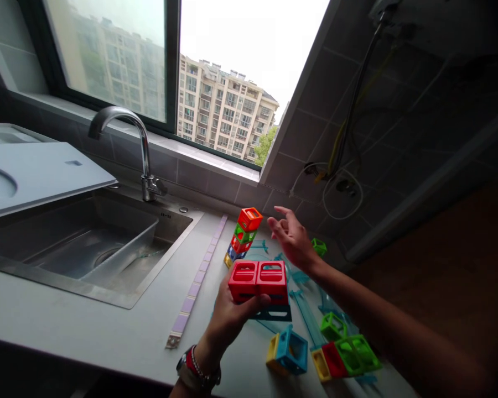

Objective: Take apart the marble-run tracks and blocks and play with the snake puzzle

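Note:
My left hand grips a joined pair of red toy blocks with oval cut-outs, thumb across the near side. A dark blue-green piece shows just under them; whether it is attached I cannot tell. My right hand is raised with nothing in it, index finger stretched out and fingers apart. Just left of it stands a tower of hollow cube blocks, orange-red at the top, then green, red, blue and yellow. Behind the right wrist sits a green block.
Translucent teal track pieces lie across the counter. Near the front are blue and yellow blocks and a cluster of green, red and yellow blocks. A purple-striped strip runs beside the sink. The faucet stands behind.

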The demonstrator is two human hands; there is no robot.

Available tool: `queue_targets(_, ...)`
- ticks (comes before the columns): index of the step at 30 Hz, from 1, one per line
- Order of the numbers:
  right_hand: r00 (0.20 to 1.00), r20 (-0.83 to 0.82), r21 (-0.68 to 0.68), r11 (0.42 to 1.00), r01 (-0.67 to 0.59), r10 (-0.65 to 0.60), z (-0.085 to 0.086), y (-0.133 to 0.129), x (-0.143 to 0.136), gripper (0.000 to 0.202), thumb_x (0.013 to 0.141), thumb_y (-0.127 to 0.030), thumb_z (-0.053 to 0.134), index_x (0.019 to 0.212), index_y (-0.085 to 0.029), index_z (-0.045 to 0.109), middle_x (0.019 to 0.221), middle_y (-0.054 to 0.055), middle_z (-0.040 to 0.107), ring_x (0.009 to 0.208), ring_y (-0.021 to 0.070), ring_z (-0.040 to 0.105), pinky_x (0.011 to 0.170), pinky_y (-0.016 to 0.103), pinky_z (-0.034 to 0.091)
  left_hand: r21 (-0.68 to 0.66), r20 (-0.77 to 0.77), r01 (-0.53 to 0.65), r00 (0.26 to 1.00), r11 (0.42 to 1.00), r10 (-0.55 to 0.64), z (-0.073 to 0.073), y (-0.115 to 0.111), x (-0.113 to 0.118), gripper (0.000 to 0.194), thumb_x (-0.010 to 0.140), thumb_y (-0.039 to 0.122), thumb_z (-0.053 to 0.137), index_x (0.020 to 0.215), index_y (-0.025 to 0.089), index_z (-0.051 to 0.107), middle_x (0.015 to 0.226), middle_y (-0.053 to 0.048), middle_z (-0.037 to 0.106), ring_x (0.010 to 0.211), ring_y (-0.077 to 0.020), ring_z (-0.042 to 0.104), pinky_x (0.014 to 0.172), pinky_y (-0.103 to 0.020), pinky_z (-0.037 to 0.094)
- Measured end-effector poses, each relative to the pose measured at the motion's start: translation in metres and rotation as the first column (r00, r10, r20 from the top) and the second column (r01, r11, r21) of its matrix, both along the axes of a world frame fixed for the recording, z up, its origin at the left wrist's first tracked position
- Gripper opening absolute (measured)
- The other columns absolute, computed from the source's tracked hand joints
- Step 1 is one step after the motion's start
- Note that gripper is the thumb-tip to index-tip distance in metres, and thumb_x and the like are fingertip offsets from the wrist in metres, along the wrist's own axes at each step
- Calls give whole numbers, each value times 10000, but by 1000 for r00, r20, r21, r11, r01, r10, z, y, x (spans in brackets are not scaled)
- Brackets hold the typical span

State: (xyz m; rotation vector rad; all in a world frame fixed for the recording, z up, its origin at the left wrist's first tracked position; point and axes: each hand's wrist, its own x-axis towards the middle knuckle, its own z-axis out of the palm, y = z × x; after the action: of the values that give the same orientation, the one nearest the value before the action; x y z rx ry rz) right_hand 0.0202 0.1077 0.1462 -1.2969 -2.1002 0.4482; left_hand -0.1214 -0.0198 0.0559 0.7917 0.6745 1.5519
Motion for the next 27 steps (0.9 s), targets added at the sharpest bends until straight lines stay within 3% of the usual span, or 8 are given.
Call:
queue_targets(3, 968, -201, -228, 954, -195, 150, 14, -32, 25, 568, 1015, -667, 463, 1281, -197, 636, 821, 28, 678, 632, 166, 610, 538, 264, 464, -33, -25, -27, 999, 999, 26, 5, 1, 0, 602, 684, 408, 935, 1169, 162, 676, 1082, -131, 790, 999, -325, 759, 853, -382, 605)
queue_targets(6, 935, -82, -355, 866, -352, 346, 24, -66, 45, 506, 921, -569, 711, 1308, -248, 656, 1020, 64, 729, 814, 200, 675, 641, 285, 535, -35, -46, -22, 999, 999, 20, 6, 3, 2, 602, 716, 410, 918, 1200, 161, 658, 1110, -140, 786, 1018, -324, 758, 847, -373, 607)
queue_targets(10, 962, -45, -338, 902, -269, 270, 24, -94, 59, 517, 849, -422, 831, 1307, -267, 648, 1125, 74, 743, 895, 223, 709, 706, 316, 581, 38, -124, 96, 988, 995, -90, 4, 4, 4, 574, 685, 325, 941, 1161, 171, 660, 1064, -108, 786, 976, -296, 756, 807, -339, 612)
queue_targets(18, 849, -526, -465, 823, -327, 41, 27, -96, 87, 452, 834, -490, 795, 1166, -212, 667, 988, 68, 766, 723, 201, 728, 558, 300, 603, 58, -174, 79, 982, 995, -68, 11, 6, 9, 504, 711, 419, 911, 1119, 179, 738, 1051, -108, 788, 942, -295, 748, 724, -309, 601)
queue_targets(21, 948, -319, -329, 935, -134, 24, 34, -65, 114, 465, 900, -527, 698, 1229, -202, 646, 1055, 90, 766, 796, 226, 746, 568, 296, 597, -17, -75, -29, 997, 999, 28, 13, 13, 15, 506, 741, 508, 874, 1088, 158, 763, 1115, -135, 778, 1005, -319, 740, 687, -292, 585)
queue_targets(23, 997, 80, -150, 988, 35, -23, 35, -34, 136, 475, 953, -499, 632, 1315, -191, 623, 1177, 112, 762, 940, 242, 756, 722, 325, 625, -74, -36, -79, 996, 994, 77, 14, 17, 18, 513, 735, 495, 886, 1092, 148, 761, 1106, -132, 778, 971, -300, 741, 668, -282, 575)
queue_targets(24, 944, 319, -33, 994, 102, -87, 35, -17, 147, 487, 965, -475, 621, 1369, -202, 608, 1257, 106, 746, 1035, 235, 745, 860, 339, 616, -87, -29, -97, 995, 992, 94, 14, 20, 20, 516, 728, 477, 898, 1098, 146, 757, 1095, -127, 779, 954, -285, 740, 678, -279, 575)
queue_targets(27, 850, 498, 30, 983, 183, -174, 32, 29, 178, 541, 886, -316, 739, 1387, -141, 631, 1405, 165, 680, 1269, 295, 658, 1099, 408, 497, -108, -29, -119, 993, 987, 116, 12, 24, 25, 533, 723, 445, 914, 1129, 144, 743, 1085, -116, 778, 949, -261, 734, 730, -291, 579)
